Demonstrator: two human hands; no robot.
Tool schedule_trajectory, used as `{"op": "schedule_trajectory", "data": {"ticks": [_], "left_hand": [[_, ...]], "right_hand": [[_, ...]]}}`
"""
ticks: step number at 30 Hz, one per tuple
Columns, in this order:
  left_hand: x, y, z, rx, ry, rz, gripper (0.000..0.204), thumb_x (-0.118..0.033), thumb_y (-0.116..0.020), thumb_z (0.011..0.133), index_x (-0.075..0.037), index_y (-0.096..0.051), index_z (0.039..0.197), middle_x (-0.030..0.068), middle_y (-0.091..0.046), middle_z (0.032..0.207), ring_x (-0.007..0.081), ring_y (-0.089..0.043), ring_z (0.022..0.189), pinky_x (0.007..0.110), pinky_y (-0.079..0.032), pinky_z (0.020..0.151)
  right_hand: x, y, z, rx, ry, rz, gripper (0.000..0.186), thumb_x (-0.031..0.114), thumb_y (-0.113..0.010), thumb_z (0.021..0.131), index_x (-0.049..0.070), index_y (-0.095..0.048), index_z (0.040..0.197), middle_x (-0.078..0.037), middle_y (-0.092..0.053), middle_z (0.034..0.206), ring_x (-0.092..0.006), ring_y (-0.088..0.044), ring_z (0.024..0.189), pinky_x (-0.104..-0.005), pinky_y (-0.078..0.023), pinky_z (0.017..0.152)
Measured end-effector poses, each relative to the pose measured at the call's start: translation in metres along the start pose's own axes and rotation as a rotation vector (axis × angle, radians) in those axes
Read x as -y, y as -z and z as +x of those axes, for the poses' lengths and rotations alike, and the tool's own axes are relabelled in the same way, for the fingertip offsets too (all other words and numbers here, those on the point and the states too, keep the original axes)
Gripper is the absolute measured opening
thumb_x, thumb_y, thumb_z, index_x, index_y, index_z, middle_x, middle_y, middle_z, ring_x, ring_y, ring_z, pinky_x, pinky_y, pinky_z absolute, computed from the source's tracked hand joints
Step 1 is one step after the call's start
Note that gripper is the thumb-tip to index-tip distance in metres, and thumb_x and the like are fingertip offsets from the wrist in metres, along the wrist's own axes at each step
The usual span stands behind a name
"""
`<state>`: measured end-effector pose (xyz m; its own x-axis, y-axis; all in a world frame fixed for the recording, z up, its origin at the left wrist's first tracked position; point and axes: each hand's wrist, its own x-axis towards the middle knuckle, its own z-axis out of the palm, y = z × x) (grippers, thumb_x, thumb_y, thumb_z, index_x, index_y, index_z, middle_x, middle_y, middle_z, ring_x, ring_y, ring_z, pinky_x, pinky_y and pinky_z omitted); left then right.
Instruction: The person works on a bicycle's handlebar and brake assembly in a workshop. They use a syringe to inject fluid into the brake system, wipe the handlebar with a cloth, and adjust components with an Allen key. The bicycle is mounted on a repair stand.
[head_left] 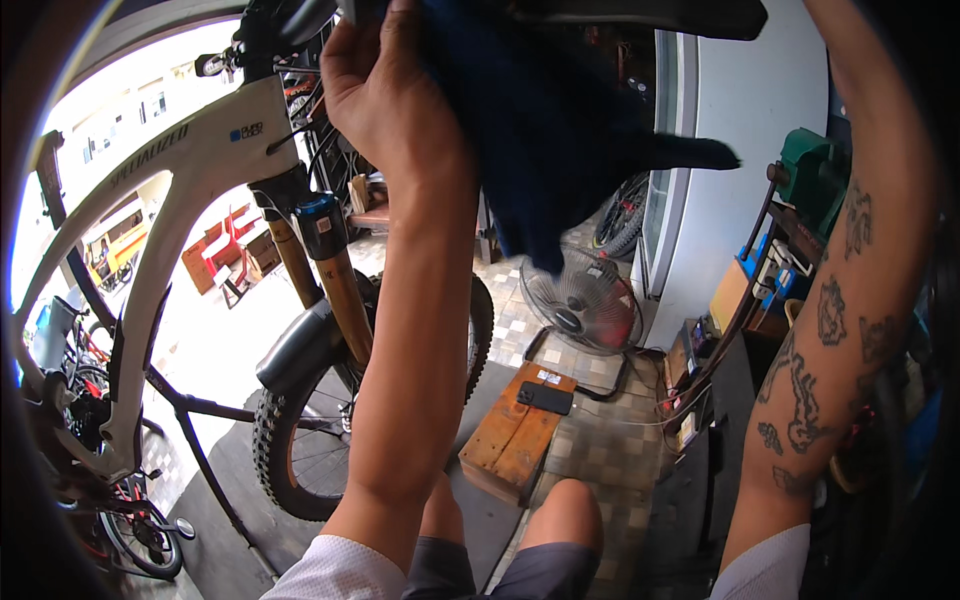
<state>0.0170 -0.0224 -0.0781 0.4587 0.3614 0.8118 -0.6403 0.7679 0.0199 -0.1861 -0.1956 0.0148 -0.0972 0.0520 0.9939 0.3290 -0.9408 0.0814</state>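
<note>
At the upper edge my left hand [385, 95] is raised with its fingers curled in near the bike's handlebar. A dark blue cloth [560, 130] hangs right against its thumb side. The fingertips are cut off by the frame, so what they grip cannot be made out. My right forearm [825, 330], tattooed, reaches up along the right side, and its hand lies beyond the top edge. A black handlebar end [680, 15] crosses above the cloth. The white mountain bike frame [215, 140] stands at left, with a gold-legged fork [340, 300] and knobby front wheel [310, 450].
A wooden box [510, 440] bearing a black phone [545, 398] sits ahead of my knees. Behind it stands a floor fan [585, 300]. A green vise [808, 165] and tools line the right side. More bikes [140, 530] stand at lower left.
</note>
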Motion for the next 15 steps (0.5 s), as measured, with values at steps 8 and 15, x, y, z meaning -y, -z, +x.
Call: {"op": "schedule_trajectory", "data": {"ticks": [8,15], "left_hand": [[-0.005,0.014,0.012,0.033,0.049,0.333,0.038,-0.028,-0.072,0.106,0.001,-0.072,0.131,0.0105,-0.082,0.108,0.0166,-0.078,0.092,0.027,-0.061,0.089],[-0.010,0.006,0.004,-0.004,-0.069,0.401,0.035,-0.024,-0.073,0.103,-0.003,-0.075,0.132,0.0101,-0.080,0.122,0.0232,-0.076,0.115,0.033,-0.060,0.102]], "right_hand": [[0.006,-0.009,-0.004,-0.022,0.011,0.006,0.035,0.023,-0.057,0.107,-0.008,-0.061,0.123,-0.023,-0.068,0.119,-0.0338,-0.069,0.110,-0.0435,-0.055,0.100],[0.008,-0.016,-0.007,-0.026,0.018,0.010,0.033,0.023,-0.059,0.106,-0.007,-0.062,0.120,-0.023,-0.069,0.115,-0.0341,-0.070,0.107,-0.0434,-0.055,0.097]]}}
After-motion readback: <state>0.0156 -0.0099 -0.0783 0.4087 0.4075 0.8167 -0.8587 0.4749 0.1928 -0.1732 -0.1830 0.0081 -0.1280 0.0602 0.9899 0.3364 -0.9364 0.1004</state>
